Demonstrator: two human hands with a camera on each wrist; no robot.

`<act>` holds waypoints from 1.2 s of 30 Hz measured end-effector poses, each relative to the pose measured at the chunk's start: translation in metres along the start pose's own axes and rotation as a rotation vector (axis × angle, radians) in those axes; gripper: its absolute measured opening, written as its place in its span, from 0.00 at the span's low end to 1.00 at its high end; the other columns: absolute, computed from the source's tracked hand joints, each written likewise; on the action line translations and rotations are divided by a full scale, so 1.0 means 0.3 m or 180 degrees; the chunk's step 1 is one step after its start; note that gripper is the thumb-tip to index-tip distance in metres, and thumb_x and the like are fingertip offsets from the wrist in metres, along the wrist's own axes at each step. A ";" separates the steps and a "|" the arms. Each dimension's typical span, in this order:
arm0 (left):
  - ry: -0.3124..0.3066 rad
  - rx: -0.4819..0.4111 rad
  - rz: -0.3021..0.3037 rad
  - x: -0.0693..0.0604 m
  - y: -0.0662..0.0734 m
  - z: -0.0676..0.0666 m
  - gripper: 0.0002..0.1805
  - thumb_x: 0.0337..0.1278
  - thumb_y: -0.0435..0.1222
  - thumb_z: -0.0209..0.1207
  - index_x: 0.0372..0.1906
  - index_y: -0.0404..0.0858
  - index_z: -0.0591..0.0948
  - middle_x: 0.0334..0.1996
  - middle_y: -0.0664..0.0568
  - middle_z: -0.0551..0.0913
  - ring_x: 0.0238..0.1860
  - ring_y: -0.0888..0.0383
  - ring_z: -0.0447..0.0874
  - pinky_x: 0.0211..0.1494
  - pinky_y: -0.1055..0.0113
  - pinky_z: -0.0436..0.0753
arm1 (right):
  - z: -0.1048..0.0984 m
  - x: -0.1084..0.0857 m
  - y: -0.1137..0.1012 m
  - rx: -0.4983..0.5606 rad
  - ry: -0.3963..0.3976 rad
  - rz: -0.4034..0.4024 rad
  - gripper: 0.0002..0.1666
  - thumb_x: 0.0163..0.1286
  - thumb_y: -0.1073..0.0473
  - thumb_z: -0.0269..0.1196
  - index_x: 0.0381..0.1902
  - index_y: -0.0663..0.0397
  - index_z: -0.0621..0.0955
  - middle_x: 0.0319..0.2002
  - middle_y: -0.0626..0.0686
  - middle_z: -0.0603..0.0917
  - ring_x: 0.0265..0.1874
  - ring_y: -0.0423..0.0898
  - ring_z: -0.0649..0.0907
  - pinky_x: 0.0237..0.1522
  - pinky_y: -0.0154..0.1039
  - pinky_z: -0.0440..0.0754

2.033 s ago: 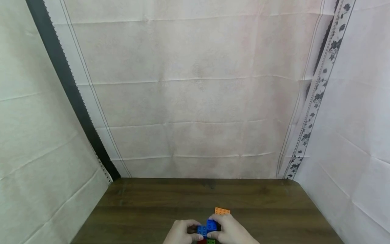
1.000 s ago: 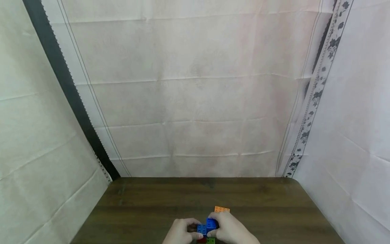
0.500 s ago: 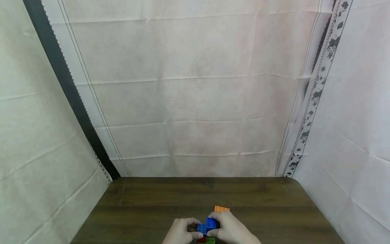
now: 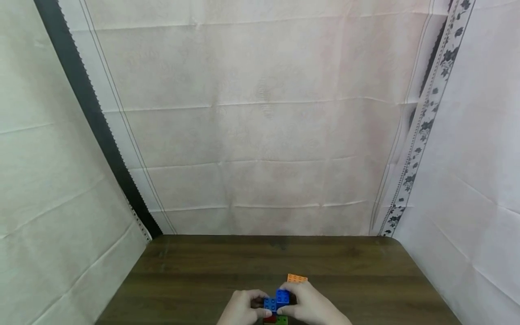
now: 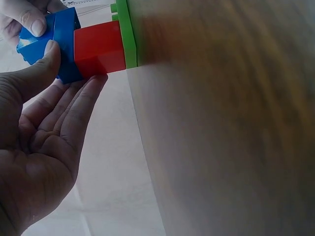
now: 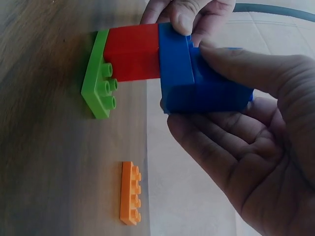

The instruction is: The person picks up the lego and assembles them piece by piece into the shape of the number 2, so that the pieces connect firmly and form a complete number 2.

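A toy building-brick stack stands on the table: a green plate (image 6: 93, 73) at the bottom, a red brick (image 6: 132, 51) on one part of it, then a lower blue brick (image 4: 270, 304) across the red. On the lower blue brick's right part sits an upper blue brick (image 4: 282, 297). My left hand (image 4: 243, 309) holds the lower blue brick's left end between thumb and fingers, with fingertips reaching beside the red brick (image 5: 100, 47). My right hand (image 4: 308, 304) grips the upper blue brick, its thumb on the near side and fingers on the far side.
An orange brick (image 4: 297, 278) lies on the table just beyond my right hand, apart from the stack. The dark wooden table (image 4: 211, 271) ends at a back edge against pale hanging cloth (image 4: 260, 135). Cloth also hangs at left and right.
Both hands keep their hold on the blue bricks, and the stack looks the same. Only the head view has shifted slightly.
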State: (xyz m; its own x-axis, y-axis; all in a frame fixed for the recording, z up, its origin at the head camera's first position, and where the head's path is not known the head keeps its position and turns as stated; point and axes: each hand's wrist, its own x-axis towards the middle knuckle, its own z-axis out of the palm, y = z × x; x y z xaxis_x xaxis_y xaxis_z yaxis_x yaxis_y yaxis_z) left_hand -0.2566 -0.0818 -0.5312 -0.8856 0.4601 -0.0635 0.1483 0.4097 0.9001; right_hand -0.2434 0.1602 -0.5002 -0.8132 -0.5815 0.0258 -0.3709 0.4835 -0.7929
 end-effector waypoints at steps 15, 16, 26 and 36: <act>0.0062 0.0084 0.0044 0.003 0.009 0.004 0.11 0.54 0.40 0.73 0.42 0.45 0.88 0.33 0.58 0.87 0.35 0.57 0.86 0.41 0.52 0.85 | -0.115 -0.038 0.080 -0.0165 0.0195 -0.0012 0.28 0.67 0.46 0.69 0.58 0.56 0.81 0.53 0.55 0.85 0.52 0.57 0.84 0.51 0.55 0.82; 0.0062 0.0074 0.0043 0.002 0.011 0.003 0.11 0.54 0.40 0.73 0.43 0.45 0.88 0.33 0.57 0.87 0.36 0.56 0.86 0.41 0.51 0.85 | -0.122 -0.037 0.090 -0.0248 0.0260 0.0008 0.29 0.67 0.45 0.69 0.58 0.58 0.81 0.53 0.58 0.85 0.52 0.59 0.83 0.51 0.57 0.81; 0.0049 0.0039 0.0011 -0.004 0.008 0.003 0.11 0.55 0.40 0.72 0.43 0.45 0.88 0.33 0.57 0.87 0.36 0.55 0.86 0.42 0.49 0.84 | -0.114 0.016 0.195 -0.1004 0.0695 0.0149 0.29 0.64 0.50 0.72 0.57 0.61 0.80 0.54 0.57 0.81 0.52 0.59 0.81 0.50 0.57 0.80; 0.0044 0.0060 0.0024 0.000 -0.003 0.001 0.12 0.55 0.41 0.73 0.43 0.44 0.88 0.33 0.57 0.87 0.36 0.56 0.86 0.42 0.51 0.85 | -0.097 0.069 0.274 -0.1143 0.0855 0.0507 0.30 0.60 0.51 0.75 0.55 0.61 0.81 0.50 0.57 0.81 0.51 0.59 0.79 0.51 0.61 0.78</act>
State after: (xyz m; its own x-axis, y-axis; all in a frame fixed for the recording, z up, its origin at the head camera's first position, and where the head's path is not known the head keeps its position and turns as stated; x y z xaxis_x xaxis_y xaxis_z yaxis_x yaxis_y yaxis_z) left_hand -0.2566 -0.0818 -0.5322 -0.8904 0.4522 -0.0508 0.1631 0.4213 0.8921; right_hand -0.3038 0.2069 -0.5472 -0.9422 -0.3147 0.1149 -0.3252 0.7761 -0.5403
